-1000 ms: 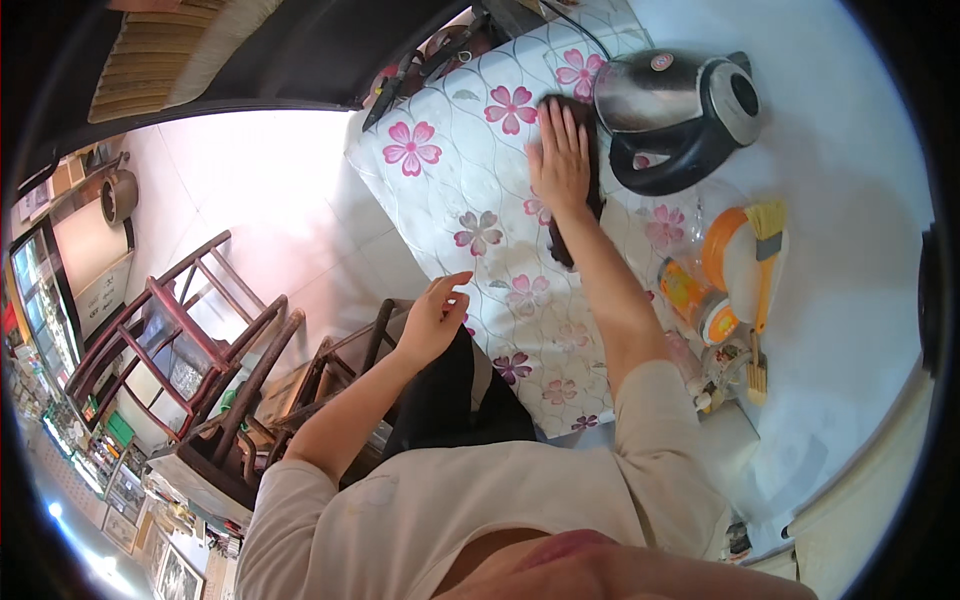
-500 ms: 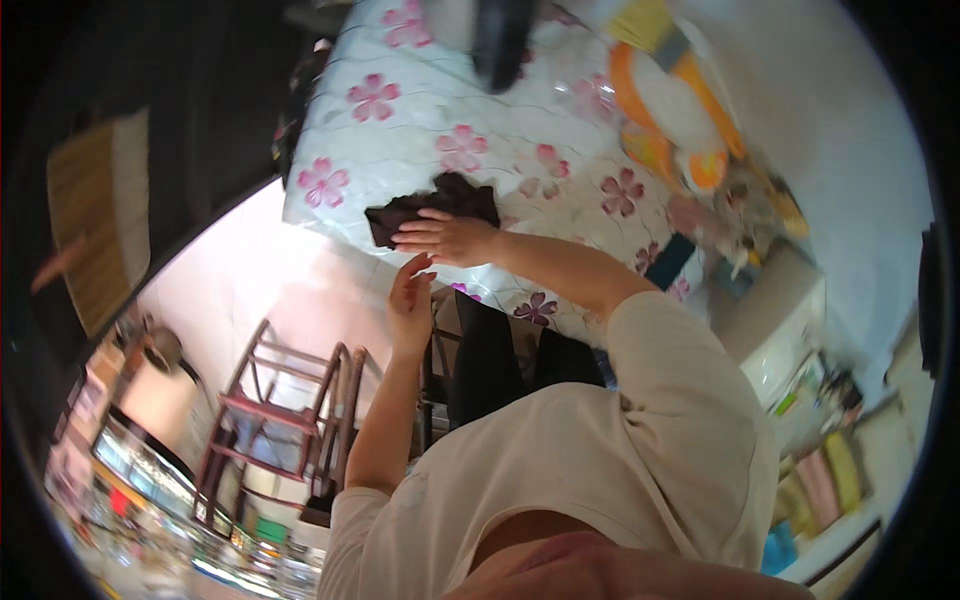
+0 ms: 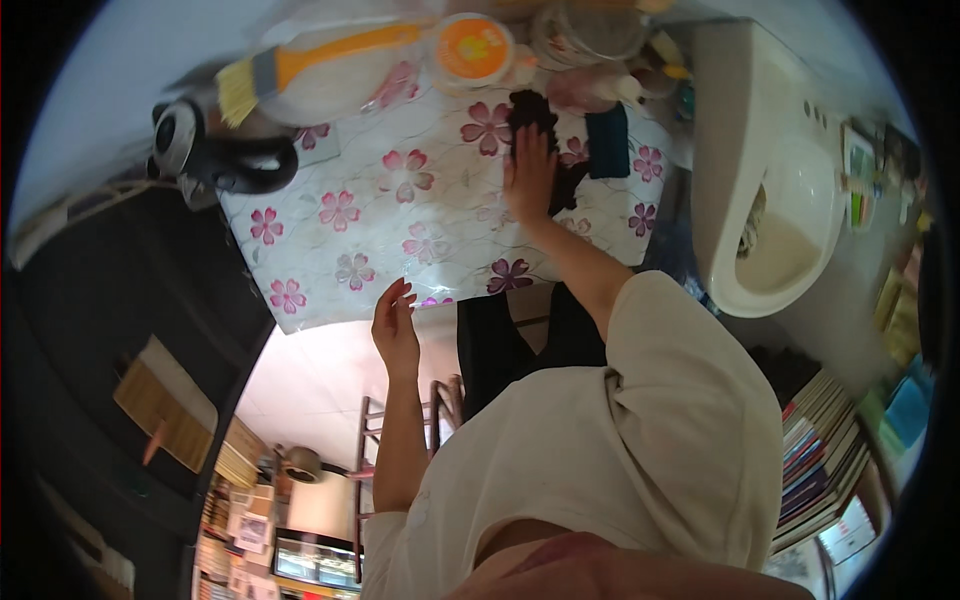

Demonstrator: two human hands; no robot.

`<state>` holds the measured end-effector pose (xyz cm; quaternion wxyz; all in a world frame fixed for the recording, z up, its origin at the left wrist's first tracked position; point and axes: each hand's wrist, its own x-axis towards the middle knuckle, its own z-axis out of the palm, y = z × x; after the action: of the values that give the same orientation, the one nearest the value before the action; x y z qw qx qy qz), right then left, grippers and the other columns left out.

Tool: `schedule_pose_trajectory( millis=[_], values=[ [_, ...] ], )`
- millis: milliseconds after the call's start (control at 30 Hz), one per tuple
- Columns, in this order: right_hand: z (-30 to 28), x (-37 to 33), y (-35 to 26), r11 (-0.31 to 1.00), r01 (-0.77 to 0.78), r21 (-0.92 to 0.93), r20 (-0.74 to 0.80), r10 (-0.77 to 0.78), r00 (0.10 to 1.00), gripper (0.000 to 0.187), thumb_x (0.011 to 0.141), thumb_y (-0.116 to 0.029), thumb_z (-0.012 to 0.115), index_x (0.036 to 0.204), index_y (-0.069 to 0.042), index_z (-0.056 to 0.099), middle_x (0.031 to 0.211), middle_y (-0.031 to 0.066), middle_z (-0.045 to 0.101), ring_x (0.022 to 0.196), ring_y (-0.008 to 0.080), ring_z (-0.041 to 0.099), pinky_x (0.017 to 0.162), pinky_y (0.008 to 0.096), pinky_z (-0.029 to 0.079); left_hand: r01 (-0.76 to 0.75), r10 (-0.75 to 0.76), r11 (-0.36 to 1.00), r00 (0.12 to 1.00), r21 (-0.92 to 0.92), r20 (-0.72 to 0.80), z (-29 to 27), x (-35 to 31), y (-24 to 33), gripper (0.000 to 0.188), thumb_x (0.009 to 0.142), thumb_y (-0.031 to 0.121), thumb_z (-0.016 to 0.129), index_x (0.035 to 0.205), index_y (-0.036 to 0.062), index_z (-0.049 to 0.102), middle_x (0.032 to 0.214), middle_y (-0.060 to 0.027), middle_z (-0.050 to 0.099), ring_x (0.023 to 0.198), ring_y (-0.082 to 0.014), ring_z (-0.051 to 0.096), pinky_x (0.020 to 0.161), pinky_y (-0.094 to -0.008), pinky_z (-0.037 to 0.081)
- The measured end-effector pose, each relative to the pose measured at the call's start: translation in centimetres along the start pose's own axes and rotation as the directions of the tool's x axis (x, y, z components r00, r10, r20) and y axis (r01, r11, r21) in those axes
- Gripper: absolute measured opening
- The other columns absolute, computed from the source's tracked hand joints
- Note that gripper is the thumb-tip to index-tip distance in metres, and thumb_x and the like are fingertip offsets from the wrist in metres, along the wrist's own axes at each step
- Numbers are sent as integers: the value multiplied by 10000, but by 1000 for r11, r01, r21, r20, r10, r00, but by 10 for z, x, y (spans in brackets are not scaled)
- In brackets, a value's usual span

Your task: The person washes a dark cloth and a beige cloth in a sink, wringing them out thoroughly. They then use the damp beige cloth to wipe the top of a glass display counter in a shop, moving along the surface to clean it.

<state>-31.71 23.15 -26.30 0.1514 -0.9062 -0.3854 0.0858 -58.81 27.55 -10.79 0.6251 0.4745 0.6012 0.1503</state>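
Observation:
A crumpled dark brown cloth [image 3: 570, 188] lies on the flower-printed tablecloth [image 3: 375, 235], towards its right side. My right hand [image 3: 532, 178] rests flat on top of this cloth, fingers stretched away from me, and hides part of it. By the front edge of the table hovers my left hand [image 3: 395, 325], its fingers loosely bent and apart, with nothing in them. Just right of the brown cloth is a folded dark teal cloth [image 3: 607, 143], which neither hand touches.
Along the far edge stand a black-handled kettle [image 3: 240, 163], a brush [image 3: 330, 55] with yellow bristles, an orange-lidded tub [image 3: 470, 52] and a pinkish bottle [image 3: 590, 90]. A white washbasin [image 3: 720, 180] is to the right, above stacked books [image 3: 820, 465]. A wooden chair [image 3: 368, 440] stands at the lower left.
My view has turned towards the right. The brown cloth has moved from near the front edge to the right and farther back under my right hand. My left hand is now farther from it.

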Motion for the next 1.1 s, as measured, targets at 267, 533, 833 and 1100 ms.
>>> schedule_pose_trajectory(
  millis=[267,533,833,1100],
  values=[
    [-45,-117,102,753,582,306,495,-648,579,603,816,-110,491,1394,-138,319,1462,29,264,1352,211,234,1092,472,182,-138,109,981,974,138,199,57,17,34,279,931,138,473,1166,6,542,1066,-103,607,938,-171,584,833,-289,452],
    [-71,-130,212,925,144,353,124,-198,972,486,775,23,473,1243,-101,502,1313,103,439,1235,280,398,1028,399,326,-184,100,961,926,207,363,133,-14,59,264,927,104,462,1160,20,553,1054,-86,606,935,-161,577,831,-273,441],
    [-302,-108,102,664,286,691,-160,-245,956,292,606,41,625,866,-92,627,961,94,527,939,288,516,808,360,451,281,-396,907,825,314,404,233,-86,27,431,922,341,465,1305,144,444,1193,-63,493,863,-192,570,708,-291,492],
    [-409,18,147,800,245,547,-508,84,857,231,622,-49,699,825,-88,594,771,57,548,723,230,537,659,345,441,-199,190,980,919,-9,347,352,-43,169,496,930,367,465,1236,-24,475,1051,-90,558,865,-142,550,682,-248,452]
  ],
)
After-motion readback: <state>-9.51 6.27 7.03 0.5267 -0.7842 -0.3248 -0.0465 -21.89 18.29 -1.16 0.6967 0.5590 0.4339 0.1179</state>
